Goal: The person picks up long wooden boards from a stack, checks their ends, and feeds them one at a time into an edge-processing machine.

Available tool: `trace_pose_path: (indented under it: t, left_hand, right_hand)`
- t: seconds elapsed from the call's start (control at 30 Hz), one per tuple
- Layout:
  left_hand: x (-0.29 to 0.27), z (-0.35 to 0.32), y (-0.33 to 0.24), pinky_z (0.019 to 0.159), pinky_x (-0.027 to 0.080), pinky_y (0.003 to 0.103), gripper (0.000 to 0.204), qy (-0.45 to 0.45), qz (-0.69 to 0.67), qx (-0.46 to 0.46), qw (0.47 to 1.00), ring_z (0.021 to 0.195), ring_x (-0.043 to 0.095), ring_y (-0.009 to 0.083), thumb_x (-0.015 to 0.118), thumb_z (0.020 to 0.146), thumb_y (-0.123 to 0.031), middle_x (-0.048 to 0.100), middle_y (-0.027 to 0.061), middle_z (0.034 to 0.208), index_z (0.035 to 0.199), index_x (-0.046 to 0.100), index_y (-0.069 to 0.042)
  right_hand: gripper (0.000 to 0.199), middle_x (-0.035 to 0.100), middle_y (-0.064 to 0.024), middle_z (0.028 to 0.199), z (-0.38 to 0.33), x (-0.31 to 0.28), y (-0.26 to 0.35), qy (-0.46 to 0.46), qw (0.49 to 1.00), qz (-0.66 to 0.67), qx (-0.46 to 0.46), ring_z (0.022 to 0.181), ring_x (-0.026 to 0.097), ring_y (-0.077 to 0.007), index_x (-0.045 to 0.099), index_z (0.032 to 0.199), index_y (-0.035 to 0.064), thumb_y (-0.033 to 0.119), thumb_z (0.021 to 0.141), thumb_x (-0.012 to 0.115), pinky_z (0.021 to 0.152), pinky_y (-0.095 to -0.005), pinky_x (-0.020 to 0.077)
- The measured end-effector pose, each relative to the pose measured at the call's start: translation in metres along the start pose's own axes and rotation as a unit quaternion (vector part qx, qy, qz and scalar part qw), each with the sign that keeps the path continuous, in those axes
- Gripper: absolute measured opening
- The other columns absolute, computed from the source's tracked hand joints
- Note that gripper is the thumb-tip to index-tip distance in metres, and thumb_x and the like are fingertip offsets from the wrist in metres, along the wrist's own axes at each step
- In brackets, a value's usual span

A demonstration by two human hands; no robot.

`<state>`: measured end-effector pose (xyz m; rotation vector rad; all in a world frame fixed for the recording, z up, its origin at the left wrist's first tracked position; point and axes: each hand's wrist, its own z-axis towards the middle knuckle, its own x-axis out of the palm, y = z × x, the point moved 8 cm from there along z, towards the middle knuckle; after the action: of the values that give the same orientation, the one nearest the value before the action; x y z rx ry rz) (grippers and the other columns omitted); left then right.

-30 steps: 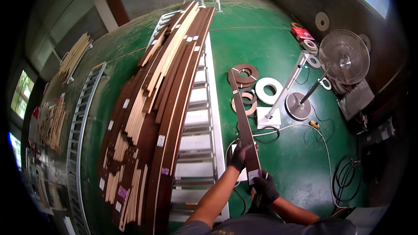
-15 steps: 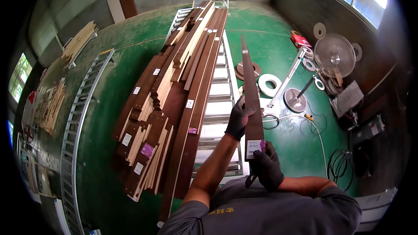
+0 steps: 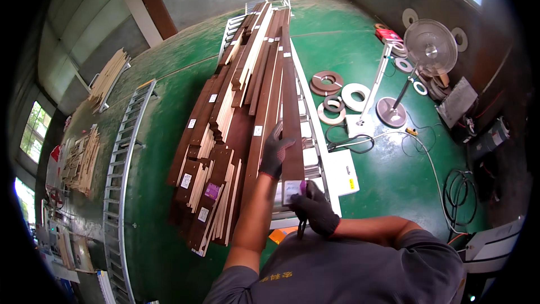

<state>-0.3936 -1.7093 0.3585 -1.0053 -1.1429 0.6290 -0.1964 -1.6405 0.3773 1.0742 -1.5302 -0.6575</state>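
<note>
Dark strip (image 3: 292, 118) lies under left hand (image 3: 274, 155), apparently gripped.

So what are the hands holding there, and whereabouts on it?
A long dark strip: the right hand grips its near end by the white label, and the left hand holds its edge a little further up.

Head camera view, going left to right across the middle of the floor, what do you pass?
Long metal rack → stack of dark and pale wood strips → left hand on the dark strip → rolls of edge tape → standing fan.
</note>
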Motion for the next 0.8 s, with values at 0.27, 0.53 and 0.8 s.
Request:
trace_pose_path:
  t: [0.27,0.53,0.8]
  left_hand:
    - [-0.050,-0.103,-0.020,0.107,0.038,0.031,0.071,-0.094,0.025,-0.087,0.991,0.130,0.044,0.0213,0.065,0.085,-0.012,0.045,0.0156,0.143,0.144,0.032,0.010]
    - [-0.073,-0.223,-0.021,0.096,0.049,0.032,0.037,-0.154,-0.160,-0.053,0.974,0.111,0.057,0.0177,0.067,0.084,-0.003,0.059,0.0108,0.118,0.119,0.055,-0.003]
    - [-0.189,-0.290,0.004,0.088,0.057,0.042,0.036,-0.247,-0.221,-0.071,0.941,0.098,0.066,0.0283,0.061,0.084,-0.001,0.063,0.0164,0.113,0.120,0.057,0.001]
  right_hand:
    - [0.028,0.058,-0.0020,0.087,0.016,0.030,-0.034,0.097,0.994,-0.038,0.035,0.072,0.053,-0.0090,0.048,0.106,0.0077,0.021,0.091,0.067,0.059,-0.0261,0.0452]
    - [0.028,0.054,-0.0010,0.080,0.008,0.073,-0.034,0.212,0.968,-0.049,0.123,0.064,0.050,-0.0098,0.054,0.113,0.0045,0.023,0.093,0.063,0.057,-0.0255,0.0406]
    - [0.018,0.050,0.0000,0.069,0.071,0.003,-0.097,-0.055,0.964,0.185,0.181,0.060,0.051,-0.0114,0.053,0.102,0.0070,0.017,0.090,0.062,0.053,-0.0262,0.0426]
